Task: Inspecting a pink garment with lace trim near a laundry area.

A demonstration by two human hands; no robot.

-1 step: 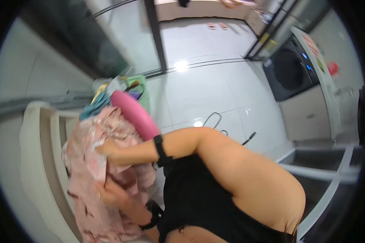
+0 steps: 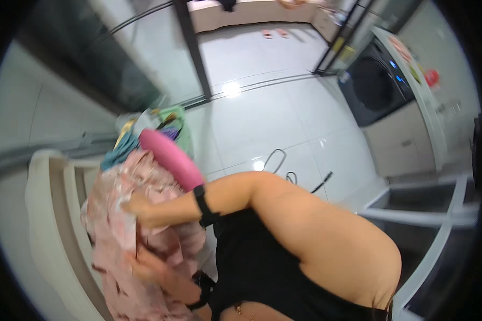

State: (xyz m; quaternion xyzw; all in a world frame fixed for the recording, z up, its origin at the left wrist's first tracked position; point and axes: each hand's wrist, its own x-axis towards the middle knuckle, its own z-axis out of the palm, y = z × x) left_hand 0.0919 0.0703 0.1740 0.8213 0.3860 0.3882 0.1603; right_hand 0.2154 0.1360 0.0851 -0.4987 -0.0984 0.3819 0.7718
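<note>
A large heap of pale pink fabric point(image 2: 168, 249) lies in front of me on the left, bunched and wrinkled. My right hand point(image 2: 137, 207), reaching across from the right, has its blurred fingers closed on a whitish-pink patterned part of the cloth point(image 2: 124, 227). Nearer to me, my left hand point(image 2: 143, 266) pinches the same cloth a little below it. Both wrists wear black bands. What lies beneath the heap is hidden.
Beyond the fabric are a smooth pink rounded object point(image 2: 171, 159), a teal cloth point(image 2: 121, 152) and a green basket point(image 2: 183, 134) with mixed items. White curved furniture point(image 2: 48, 224) stands at left. A black cable point(image 2: 322, 182) lies on the tiles; a dark front-loading washer point(image 2: 374, 85) stands at right.
The view has shifted slightly, so the room sits a little farther left. Both hands stay on the pink fabric, with the right hand slightly lower in the picture.
</note>
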